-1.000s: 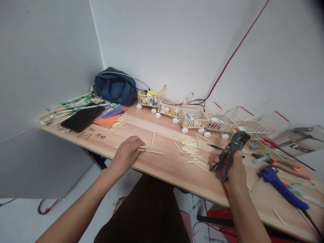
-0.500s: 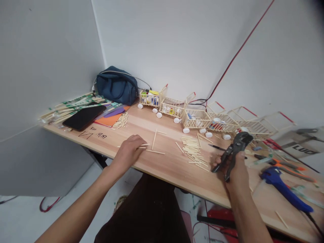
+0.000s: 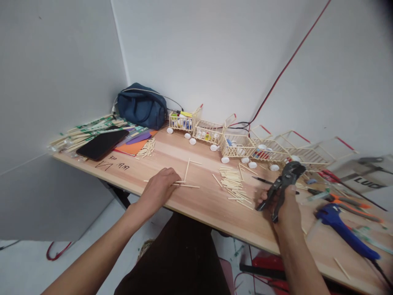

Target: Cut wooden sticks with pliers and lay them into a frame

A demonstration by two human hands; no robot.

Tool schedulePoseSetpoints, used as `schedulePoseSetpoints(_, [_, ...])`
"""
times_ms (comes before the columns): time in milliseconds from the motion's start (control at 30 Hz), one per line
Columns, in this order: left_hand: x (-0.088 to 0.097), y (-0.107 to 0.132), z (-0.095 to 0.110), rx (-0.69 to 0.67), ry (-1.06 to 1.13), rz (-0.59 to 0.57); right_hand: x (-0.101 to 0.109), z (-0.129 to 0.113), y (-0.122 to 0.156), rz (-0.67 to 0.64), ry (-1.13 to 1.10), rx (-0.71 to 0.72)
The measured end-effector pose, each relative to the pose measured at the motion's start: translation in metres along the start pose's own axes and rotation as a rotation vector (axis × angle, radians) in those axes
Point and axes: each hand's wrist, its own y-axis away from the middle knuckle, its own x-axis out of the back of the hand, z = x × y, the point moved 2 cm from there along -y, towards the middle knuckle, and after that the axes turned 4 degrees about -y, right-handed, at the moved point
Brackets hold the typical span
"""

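My left hand (image 3: 159, 186) rests on the wooden table (image 3: 199, 205) with its fingers curled over thin wooden sticks (image 3: 187, 184) laid flat in a rough frame shape. My right hand (image 3: 284, 207) grips black pliers (image 3: 281, 184), jaws pointing up and away. Between the hands lies a loose pile of short cut sticks (image 3: 233, 184). Behind it stands a row of small stick-built carts (image 3: 236, 143) with white cap wheels.
A blue pouch (image 3: 141, 106) sits in the back corner. A black phone (image 3: 102, 143), coloured paper sheets (image 3: 135, 143) and packs of chopsticks (image 3: 82, 133) lie at the left. A blue glue gun (image 3: 344, 229), orange-handled tools (image 3: 344, 200) and a pen (image 3: 264, 179) lie at the right.
Both hands stay nearly in place. My left hand has shifted slightly along the sticks; the view has tilted a little.
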Motion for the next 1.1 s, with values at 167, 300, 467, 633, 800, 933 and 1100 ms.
schedulePoseSetpoints(167, [0.000,0.002,0.001,0.001,-0.023,-0.028,-0.002,-0.002,0.003,0.013,0.049,-0.003])
schedulePoseSetpoints(300, [0.019,0.006,-0.004,0.081,-0.063,0.063,-0.001,-0.003,0.002,0.031,0.053,0.001])
schedulePoseSetpoints(467, [0.054,-0.003,-0.022,0.414,-0.397,0.198,0.003,-0.002,-0.003,0.008,0.066,-0.054])
schedulePoseSetpoints(633, [0.058,-0.022,-0.042,0.579,-0.602,0.091,0.002,-0.003,-0.002,0.022,0.029,-0.031])
schedulePoseSetpoints(800, [0.053,-0.029,-0.054,0.620,-0.586,0.048,0.000,-0.001,0.001,0.021,0.027,-0.007])
schedulePoseSetpoints(933, [0.056,-0.027,-0.048,0.535,-0.527,0.110,-0.001,0.000,0.002,-0.013,0.025,0.002])
schedulePoseSetpoints(1100, [0.042,-0.032,0.006,0.104,-0.090,0.029,0.000,0.000,0.000,0.009,0.032,0.004])
